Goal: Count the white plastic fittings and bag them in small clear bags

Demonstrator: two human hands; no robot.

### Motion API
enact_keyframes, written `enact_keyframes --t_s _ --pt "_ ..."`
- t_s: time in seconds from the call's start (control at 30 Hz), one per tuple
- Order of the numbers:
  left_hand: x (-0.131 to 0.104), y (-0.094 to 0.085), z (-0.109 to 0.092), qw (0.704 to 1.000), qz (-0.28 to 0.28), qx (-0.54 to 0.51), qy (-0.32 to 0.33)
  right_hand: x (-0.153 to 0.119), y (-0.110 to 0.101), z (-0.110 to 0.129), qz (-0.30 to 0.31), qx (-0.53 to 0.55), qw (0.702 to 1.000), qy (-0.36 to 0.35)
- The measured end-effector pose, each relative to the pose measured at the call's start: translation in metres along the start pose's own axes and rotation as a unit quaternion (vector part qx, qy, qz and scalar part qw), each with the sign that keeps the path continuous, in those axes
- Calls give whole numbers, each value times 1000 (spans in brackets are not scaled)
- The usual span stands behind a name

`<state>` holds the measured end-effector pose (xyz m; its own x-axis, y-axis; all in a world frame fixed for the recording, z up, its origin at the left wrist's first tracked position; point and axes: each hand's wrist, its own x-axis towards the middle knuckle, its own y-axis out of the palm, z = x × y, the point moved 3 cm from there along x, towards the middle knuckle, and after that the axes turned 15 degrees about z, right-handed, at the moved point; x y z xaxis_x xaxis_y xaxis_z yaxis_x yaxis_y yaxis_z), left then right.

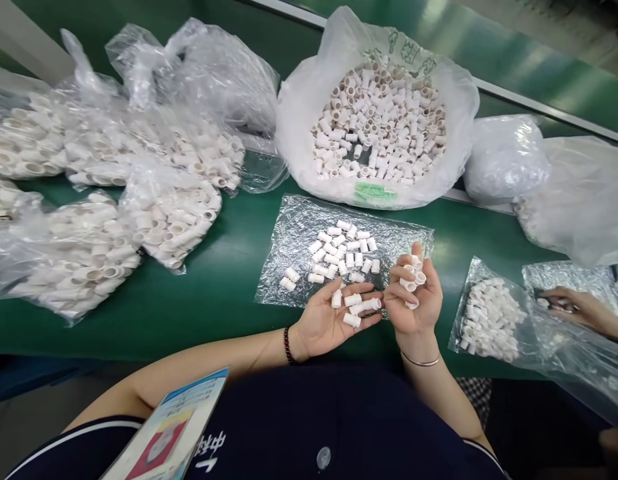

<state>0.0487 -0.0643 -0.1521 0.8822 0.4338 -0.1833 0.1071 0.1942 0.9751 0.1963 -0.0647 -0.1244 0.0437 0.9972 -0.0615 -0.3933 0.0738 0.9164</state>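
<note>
My left hand [325, 325] is palm up, its fingers spread, and holds several short white plastic pipe fittings [352, 321] lying across palm and fingers. Beside it, almost touching, my right hand [413, 300] is closed with bent fingers around a cluster of the same fittings [409, 277], some with their round open ends showing. Both hands are over the near edge of a clear plastic bag [279, 233] laid flat on the green table. Just beyond my hands, a loose group of fittings [333, 253] rests on that bag.
A large open bag [299, 127] full of fittings stands behind. Filled clear bags [83, 267] crowd the left. On the right are a flat bag of fittings [491, 320], bulky bags [506, 157] and another person's hand [579, 307] over a plastic sheet. The green table [229, 267] lies beneath.
</note>
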Motion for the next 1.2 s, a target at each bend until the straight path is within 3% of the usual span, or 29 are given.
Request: enact_keyframes --t_s 0.1,0.27,0.67,1.2 --pt "-1 1 -1 1000 1 10 0 -3 -8 0 -26 65 997 -17" --pt "-2 -1 0 1000 7 20 -9 -5 -6 -3 -54 5 997 -59" --pt "-3 -3 0 999 7 42 -34 1 -7 1 16 -80 996 -37" --pt "-4 -3 0 997 17 56 -45 4 -17 1 26 -172 985 1"
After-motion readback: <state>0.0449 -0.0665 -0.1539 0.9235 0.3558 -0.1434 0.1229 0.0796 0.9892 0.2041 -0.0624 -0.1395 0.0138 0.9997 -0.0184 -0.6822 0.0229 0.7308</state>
